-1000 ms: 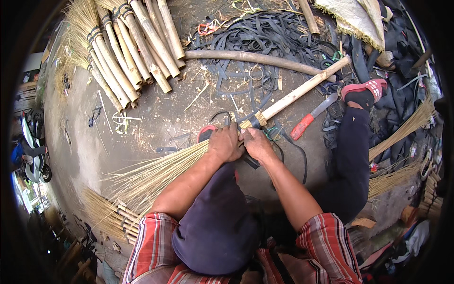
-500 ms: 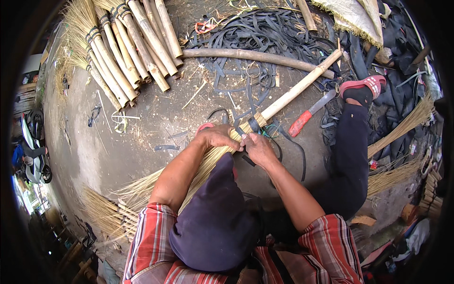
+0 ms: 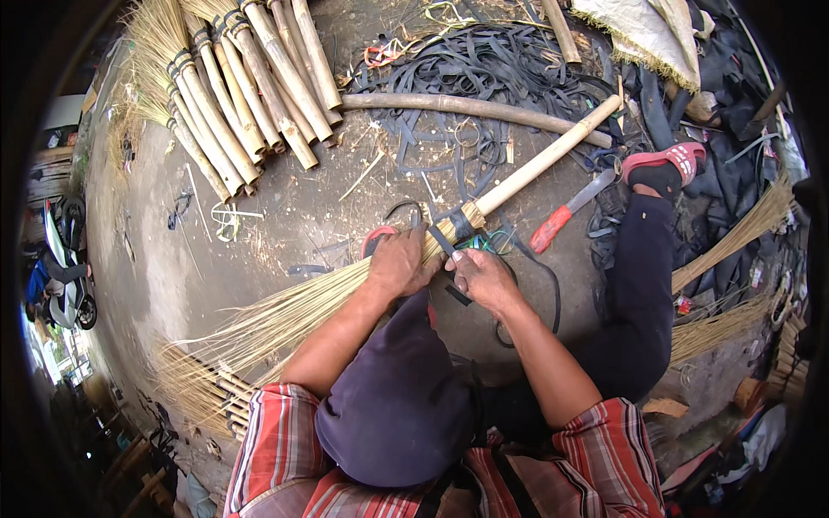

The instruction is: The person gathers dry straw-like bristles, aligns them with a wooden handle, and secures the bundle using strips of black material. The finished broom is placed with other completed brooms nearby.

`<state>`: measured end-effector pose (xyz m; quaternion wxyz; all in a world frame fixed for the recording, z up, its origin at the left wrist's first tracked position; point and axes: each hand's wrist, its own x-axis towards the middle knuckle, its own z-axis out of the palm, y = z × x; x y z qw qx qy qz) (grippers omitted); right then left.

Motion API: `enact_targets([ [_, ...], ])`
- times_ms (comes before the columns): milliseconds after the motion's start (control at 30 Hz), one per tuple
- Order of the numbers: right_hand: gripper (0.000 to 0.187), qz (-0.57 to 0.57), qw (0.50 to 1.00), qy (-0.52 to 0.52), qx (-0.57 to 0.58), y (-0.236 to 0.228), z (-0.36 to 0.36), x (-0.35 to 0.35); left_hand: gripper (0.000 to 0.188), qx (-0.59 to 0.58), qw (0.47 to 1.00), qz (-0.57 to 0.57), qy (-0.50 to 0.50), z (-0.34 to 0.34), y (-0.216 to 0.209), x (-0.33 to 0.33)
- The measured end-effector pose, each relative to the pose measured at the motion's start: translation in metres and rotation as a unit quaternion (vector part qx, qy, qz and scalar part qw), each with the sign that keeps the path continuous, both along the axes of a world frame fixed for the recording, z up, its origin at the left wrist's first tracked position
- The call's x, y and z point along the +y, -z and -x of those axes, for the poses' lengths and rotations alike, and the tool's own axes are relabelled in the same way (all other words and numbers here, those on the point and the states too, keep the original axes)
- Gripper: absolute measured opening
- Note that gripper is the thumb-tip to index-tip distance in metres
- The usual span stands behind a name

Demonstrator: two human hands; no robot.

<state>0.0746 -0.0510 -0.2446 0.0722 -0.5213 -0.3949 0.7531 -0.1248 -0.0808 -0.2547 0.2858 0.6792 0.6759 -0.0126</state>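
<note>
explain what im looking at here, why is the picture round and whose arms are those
The picture comes from a wide fisheye camera worn on a person's head, looking down, so the edges bend and the frame looks round. The arms coming up from the bottom are that person's own, in a red plaid shirt.

The left hand grips a broom where its straw bristles meet the pale bamboo handle. The right hand pinches a dark strap wrapped round that joint.

On the dusty concrete ground lie a row of finished brooms at the upper left, a heap of black rubber strips at the top, a loose bamboo pole, and a red-handled knife. The person's leg stretches out to the right, ending in a red sandal.
</note>
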Motion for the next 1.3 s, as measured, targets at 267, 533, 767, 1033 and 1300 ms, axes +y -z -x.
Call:
enact_targets([
  [267, 0.031, 0.050, 0.996, 0.030, 0.063, -0.017, 0.005, 0.004, 0.080, -0.052, 0.983, 0.175, -0.037, 0.015, -0.023, 0.024],
  [533, 0.032, 0.059, 0.996, 0.048, 0.049, -0.021, 0.005, 0.002, 0.077, 0.073, 0.994, -0.084, -0.021, -0.012, 0.011, -0.014],
  [767, 0.034, 0.011, 0.997, 0.059, 0.044, -0.012, 0.012, -0.005, 0.081, 0.001, 1.000, -0.001, -0.024, 0.005, -0.007, 0.015],
  [1033, 0.036, 0.032, 0.994, 0.093, 0.039, -0.006, 0.022, -0.002, 0.059, 0.024, 0.999, -0.032, -0.003, -0.013, 0.007, -0.001],
  [1300, 0.036, 0.003, 0.996, 0.080, 0.039, -0.043, 0.012, -0.013, 0.064, -0.010, 0.992, 0.121, -0.034, 0.003, 0.008, 0.020],
])
